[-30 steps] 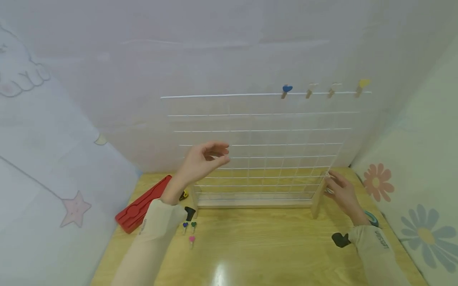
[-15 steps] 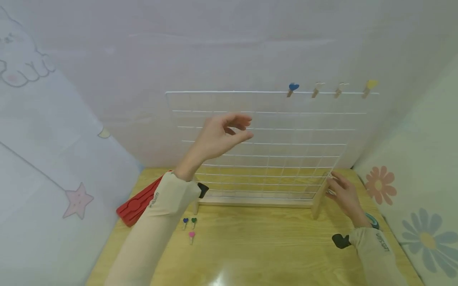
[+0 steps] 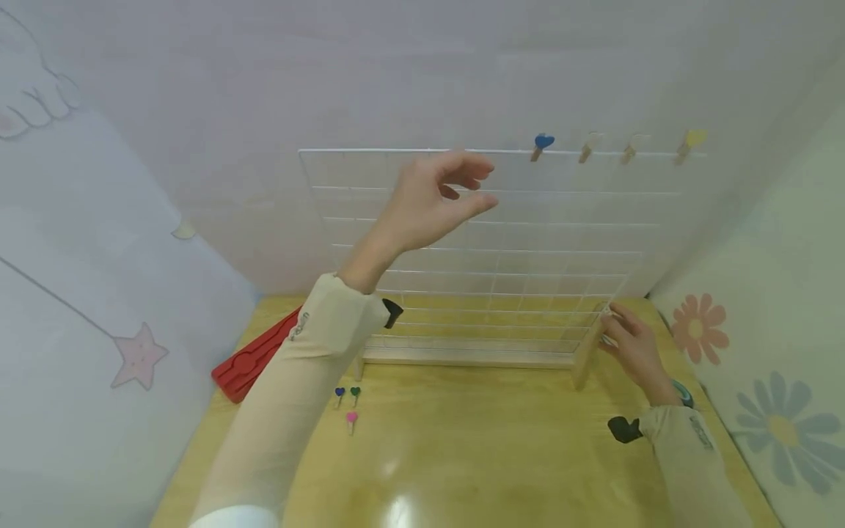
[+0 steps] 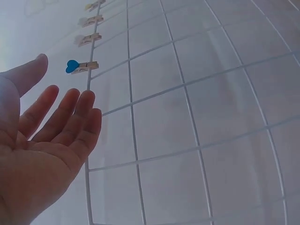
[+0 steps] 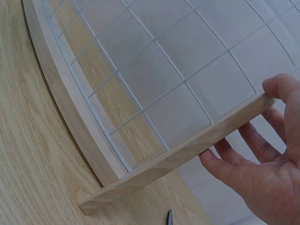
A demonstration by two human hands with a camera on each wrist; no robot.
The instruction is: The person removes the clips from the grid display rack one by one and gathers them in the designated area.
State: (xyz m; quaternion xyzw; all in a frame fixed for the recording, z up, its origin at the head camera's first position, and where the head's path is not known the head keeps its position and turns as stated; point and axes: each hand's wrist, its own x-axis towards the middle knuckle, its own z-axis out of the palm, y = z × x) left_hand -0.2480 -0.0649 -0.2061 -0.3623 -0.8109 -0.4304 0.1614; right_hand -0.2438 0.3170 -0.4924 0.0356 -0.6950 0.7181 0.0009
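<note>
A white wire grid (image 3: 370,151) stands upright in a wooden base on the table. My left hand (image 3: 432,202) is raised in front of its upper part, fingers loosely bent, thumb apart, holding nothing. In the left wrist view, a clothespin with a blue heart (image 4: 72,66) is clipped to the top wire just beyond the fingertips. Two clothespins with pale hearts and one with a yellow heart (image 3: 694,139) are clipped further right. My right hand (image 3: 634,348) grips the wooden side post (image 5: 187,152) of the stand, thumb on one side and fingers on the other.
Blue (image 3: 339,394), green (image 3: 355,393) and pink (image 3: 352,418) heart clothespins lie on the table at front left. Behind my left arm lies a red molded tray (image 3: 254,359). A teal curved object (image 3: 683,394) sits by my right wrist. Printed cloth walls enclose the table.
My left hand has risen and shifted right, from the grid's lower left up close to its top wire. My right hand has stayed on the side post.
</note>
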